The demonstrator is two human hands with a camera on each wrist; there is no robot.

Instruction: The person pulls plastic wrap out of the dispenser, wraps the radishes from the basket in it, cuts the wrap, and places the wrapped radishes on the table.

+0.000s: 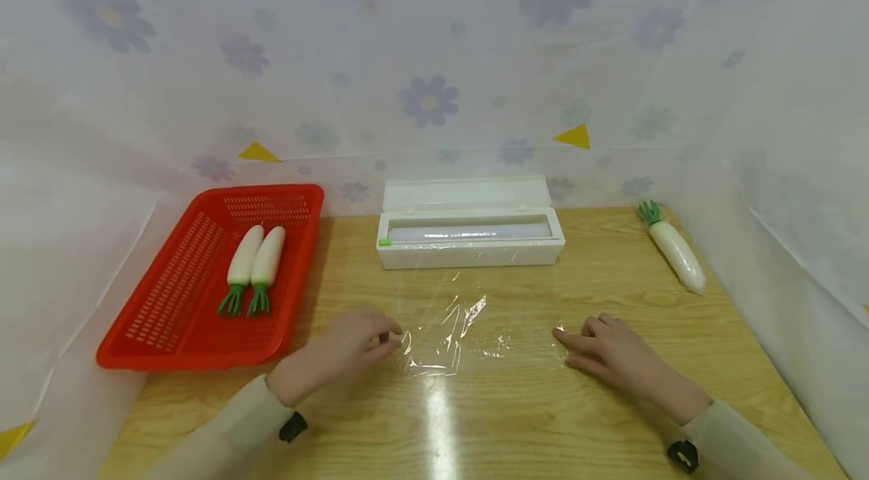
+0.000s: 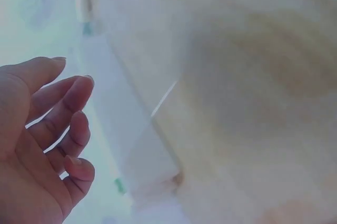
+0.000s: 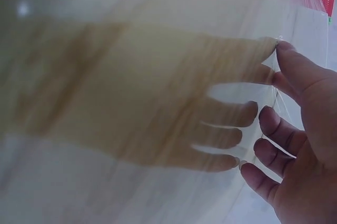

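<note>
A sheet of clear cling film lies over the wooden table, running forward from a white wrap dispenser whose lid stands up. At the film's left edge my left hand hovers, fingers loosely bent; in the left wrist view the same hand has thumb and fingers apart with nothing between them. My right hand touches the film's right edge with an extended index finger. Close up, the right hand has its fingertips along the film edge and the table, mirrored in the shiny surface.
To the left stands a red basket holding two white radishes with green tops. One more radish, glossy as if wrapped, lies near the table's right edge. Pale flowered sheeting surrounds the back and sides.
</note>
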